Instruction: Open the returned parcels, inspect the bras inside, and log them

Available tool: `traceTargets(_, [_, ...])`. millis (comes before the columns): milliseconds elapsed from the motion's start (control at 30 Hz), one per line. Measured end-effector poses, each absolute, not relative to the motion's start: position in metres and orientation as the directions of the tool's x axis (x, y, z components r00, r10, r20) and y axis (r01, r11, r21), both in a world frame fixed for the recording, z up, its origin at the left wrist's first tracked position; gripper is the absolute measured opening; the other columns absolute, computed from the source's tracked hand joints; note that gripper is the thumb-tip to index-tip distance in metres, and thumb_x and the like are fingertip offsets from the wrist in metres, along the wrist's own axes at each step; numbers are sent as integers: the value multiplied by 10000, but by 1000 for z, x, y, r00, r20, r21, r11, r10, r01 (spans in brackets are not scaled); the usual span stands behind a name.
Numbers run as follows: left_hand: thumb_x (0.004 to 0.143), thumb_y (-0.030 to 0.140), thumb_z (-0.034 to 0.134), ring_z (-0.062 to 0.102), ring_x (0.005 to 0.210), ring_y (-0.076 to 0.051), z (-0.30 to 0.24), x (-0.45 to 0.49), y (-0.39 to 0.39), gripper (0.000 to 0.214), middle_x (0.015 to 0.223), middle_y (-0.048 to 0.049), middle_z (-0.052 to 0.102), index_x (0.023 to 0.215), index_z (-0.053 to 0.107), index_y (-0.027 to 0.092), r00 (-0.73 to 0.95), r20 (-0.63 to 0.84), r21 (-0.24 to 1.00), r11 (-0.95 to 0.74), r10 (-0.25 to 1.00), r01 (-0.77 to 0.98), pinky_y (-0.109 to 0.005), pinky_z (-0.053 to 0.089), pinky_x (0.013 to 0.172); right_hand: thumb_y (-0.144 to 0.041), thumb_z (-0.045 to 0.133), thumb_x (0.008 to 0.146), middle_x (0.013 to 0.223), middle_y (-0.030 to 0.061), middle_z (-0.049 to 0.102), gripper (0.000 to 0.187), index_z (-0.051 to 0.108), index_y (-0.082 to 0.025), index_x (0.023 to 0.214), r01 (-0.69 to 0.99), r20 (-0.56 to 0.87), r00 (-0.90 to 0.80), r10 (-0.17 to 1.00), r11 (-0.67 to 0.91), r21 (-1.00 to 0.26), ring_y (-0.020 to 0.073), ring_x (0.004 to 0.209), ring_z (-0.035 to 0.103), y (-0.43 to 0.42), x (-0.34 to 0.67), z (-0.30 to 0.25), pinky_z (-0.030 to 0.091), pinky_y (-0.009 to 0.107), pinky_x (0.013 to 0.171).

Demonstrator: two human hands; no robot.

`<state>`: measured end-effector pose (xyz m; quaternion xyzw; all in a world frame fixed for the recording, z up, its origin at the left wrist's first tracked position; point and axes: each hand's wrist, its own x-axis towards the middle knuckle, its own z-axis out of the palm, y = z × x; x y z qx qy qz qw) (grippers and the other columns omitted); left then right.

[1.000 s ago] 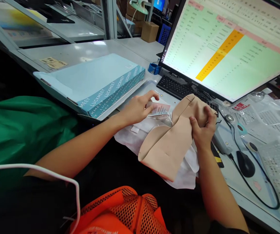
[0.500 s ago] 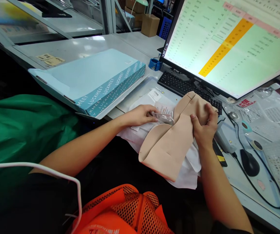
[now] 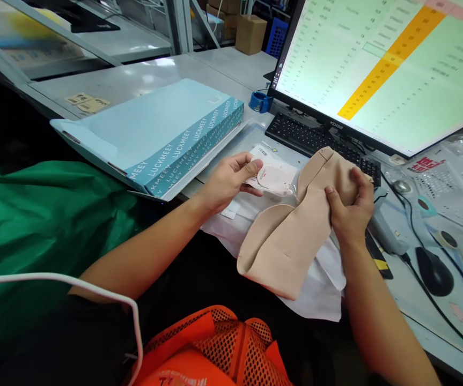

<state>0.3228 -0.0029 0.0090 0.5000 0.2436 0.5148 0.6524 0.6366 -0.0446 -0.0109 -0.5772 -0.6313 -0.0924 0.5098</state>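
A beige folded garment point(image 3: 291, 230) lies over white wrapping paper point(image 3: 315, 289) at the desk's front edge. My right hand point(image 3: 350, 212) is closed on the garment's upper right part, thumb on top. My left hand point(image 3: 229, 179) pinches a small clear plastic packet with a pink printed card point(image 3: 273, 177) and holds it just above the desk, left of the garment. A white barcode label point(image 3: 261, 151) lies beyond the packet.
A stack of light blue LUCKMEEY boxes point(image 3: 167, 128) sits to the left. A large monitor point(image 3: 388, 69) and black keyboard point(image 3: 311, 140) stand behind the garment. A handheld scanner point(image 3: 388, 233), black mouse point(image 3: 434, 271) and cables lie at right. Orange mesh fabric point(image 3: 211, 348) is in my lap.
My left hand has picked the clear packet up off the desk and raised it. My right hand keeps its grip on the garment. The view has shifted slightly.
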Motion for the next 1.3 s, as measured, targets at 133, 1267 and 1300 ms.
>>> traceTargets(133, [942,549,786,707,806,-140,19,328,-16,395,837,-5,641,894,647,182,308,237,918,-109,921,-382,-297,723,720,-492,816,884,1368,132,674,643,641,-258,1457,829,758,181,626,318,-461,372,1303,642,-46,636,-10,443,652,1201])
traceTargets(1267, [647,519,1036,639,958,-195,12,357,-47,660,1037,3,634,1034,571,253,106,649,601,-593,754,536,-345,519,878,-486,777,888,1388,147,689,662,605,-248,1482,816,746,148,649,346,-463,348,1267,656,-42,637,-20,514,612,1135])
traceTargets(1300, [652,524,1032,640,965,-198,13,356,-47,659,1042,0,633,1039,572,254,112,646,599,-593,755,538,-350,522,886,-471,785,881,1392,153,688,661,611,-243,1477,811,741,155,653,344,-473,347,1274,650,-42,637,-20,512,598,1140])
